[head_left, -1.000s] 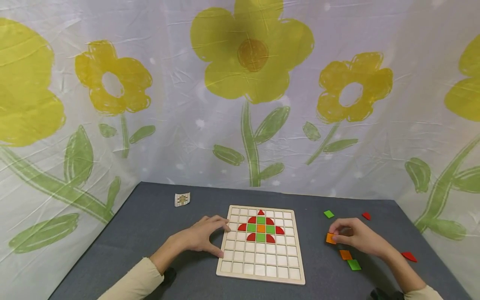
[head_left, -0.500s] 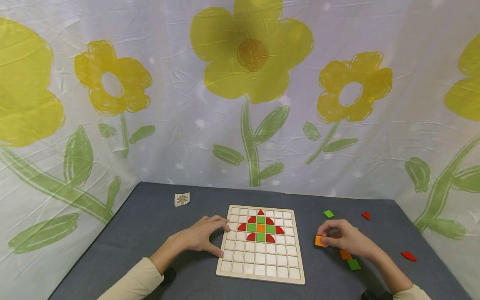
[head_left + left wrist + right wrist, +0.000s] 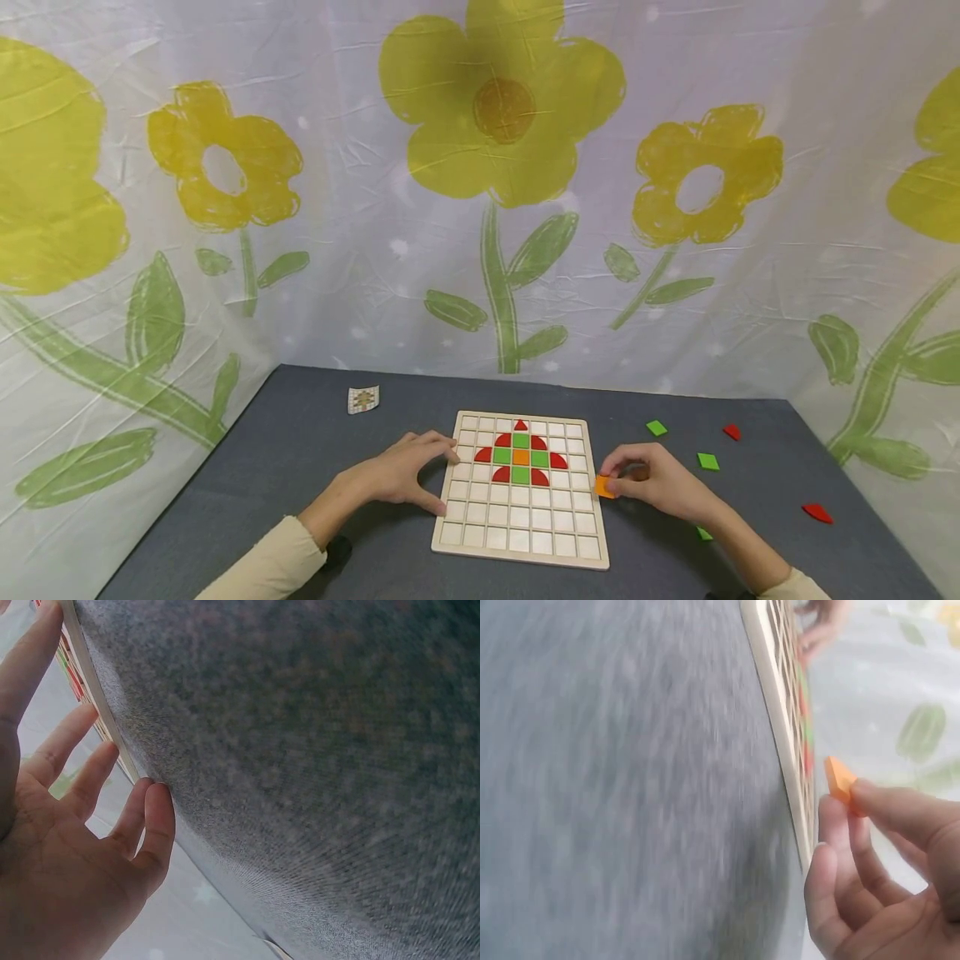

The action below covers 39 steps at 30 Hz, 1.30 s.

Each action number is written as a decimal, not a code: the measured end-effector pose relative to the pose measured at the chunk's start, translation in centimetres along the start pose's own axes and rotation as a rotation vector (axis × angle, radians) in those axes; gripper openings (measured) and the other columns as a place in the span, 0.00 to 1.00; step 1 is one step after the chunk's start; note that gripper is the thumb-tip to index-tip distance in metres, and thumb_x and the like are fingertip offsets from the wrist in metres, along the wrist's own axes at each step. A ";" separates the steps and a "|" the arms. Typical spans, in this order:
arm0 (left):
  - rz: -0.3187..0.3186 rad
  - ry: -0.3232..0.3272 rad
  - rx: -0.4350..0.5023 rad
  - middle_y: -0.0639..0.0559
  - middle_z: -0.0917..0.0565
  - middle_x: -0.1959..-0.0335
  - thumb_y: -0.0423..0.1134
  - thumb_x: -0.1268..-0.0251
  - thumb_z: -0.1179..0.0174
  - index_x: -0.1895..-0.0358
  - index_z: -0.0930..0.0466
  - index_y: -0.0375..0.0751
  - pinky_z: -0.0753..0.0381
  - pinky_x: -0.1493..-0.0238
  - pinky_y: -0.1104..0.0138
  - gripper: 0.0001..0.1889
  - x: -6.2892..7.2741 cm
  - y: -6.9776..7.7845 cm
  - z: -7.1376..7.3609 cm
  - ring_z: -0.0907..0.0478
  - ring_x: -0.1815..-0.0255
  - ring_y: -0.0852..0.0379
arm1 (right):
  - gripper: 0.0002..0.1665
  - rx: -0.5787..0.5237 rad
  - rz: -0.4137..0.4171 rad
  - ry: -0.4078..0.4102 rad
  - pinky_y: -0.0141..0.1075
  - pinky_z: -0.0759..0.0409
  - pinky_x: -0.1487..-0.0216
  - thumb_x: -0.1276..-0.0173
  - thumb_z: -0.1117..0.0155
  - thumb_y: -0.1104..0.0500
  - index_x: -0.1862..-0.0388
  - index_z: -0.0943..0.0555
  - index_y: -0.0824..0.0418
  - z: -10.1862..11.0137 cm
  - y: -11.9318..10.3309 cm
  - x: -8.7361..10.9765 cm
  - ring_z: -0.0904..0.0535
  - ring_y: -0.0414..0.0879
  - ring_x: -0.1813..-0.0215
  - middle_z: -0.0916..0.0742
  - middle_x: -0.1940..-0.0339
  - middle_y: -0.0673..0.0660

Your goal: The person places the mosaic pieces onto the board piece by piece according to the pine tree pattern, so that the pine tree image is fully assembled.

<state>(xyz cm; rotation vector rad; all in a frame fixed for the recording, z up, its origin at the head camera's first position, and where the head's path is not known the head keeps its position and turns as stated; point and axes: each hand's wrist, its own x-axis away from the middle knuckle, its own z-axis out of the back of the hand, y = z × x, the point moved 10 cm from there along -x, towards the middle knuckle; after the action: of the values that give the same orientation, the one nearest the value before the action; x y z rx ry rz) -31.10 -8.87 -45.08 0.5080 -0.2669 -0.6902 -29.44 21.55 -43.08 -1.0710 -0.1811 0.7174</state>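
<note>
My right hand [image 3: 660,482] pinches an orange square tile [image 3: 604,487] between thumb and fingertips, at the right edge of a wooden grid board [image 3: 517,533]. In the right wrist view the same orange tile [image 3: 841,782] shows edge-on beyond the thumb. My left hand [image 3: 397,473] rests at the board's left edge, thumb and fingers spread along the frame. The left wrist view shows fingertips [image 3: 88,712] right at the board's rim. On the board's upper half sits a pattern of green squares, red curved pieces, a red triangle at the top and an orange square [image 3: 521,457] in the middle.
Right of the board lie a green tile [image 3: 656,427], another green tile [image 3: 708,462], a red piece [image 3: 732,432] and a red curved piece [image 3: 817,512]. A further green tile [image 3: 703,533] is partly hidden by the right forearm. A small pattern card [image 3: 363,399] lies back left.
My right hand has carried the orange tile leftward from the loose pieces to the board's right edge, uncovering a green tile behind it. My left hand has stayed put.
</note>
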 end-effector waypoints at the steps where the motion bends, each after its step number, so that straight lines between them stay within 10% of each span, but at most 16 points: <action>1: 0.000 0.000 0.000 0.44 0.33 0.27 0.54 0.47 0.22 0.37 0.23 0.47 0.35 0.38 0.40 0.34 0.0 0.0 0.0 0.36 0.33 0.36 | 0.07 -0.004 0.002 -0.005 0.41 0.16 0.60 0.31 0.31 0.67 0.54 0.16 0.64 -0.3 -0.1 -0.3 0.19 0.53 0.58 0.14 0.57 0.61; 39: 0.002 0.000 -0.008 0.45 0.33 0.28 0.54 0.47 0.21 0.38 0.23 0.48 0.34 0.37 0.41 0.34 -0.2 -0.2 -0.1 0.36 0.33 0.37 | 0.05 0.031 0.046 -0.059 0.34 0.19 0.65 0.35 0.28 0.71 0.62 0.14 0.66 -8.9 -2.8 -7.7 0.17 0.50 0.68 0.13 0.67 0.56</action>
<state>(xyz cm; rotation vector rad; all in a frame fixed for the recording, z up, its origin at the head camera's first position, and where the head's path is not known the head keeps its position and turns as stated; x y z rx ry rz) -31.28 -8.85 -45.25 0.5006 -0.2644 -0.6893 -29.88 9.46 -43.49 -1.0276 -0.1952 0.7913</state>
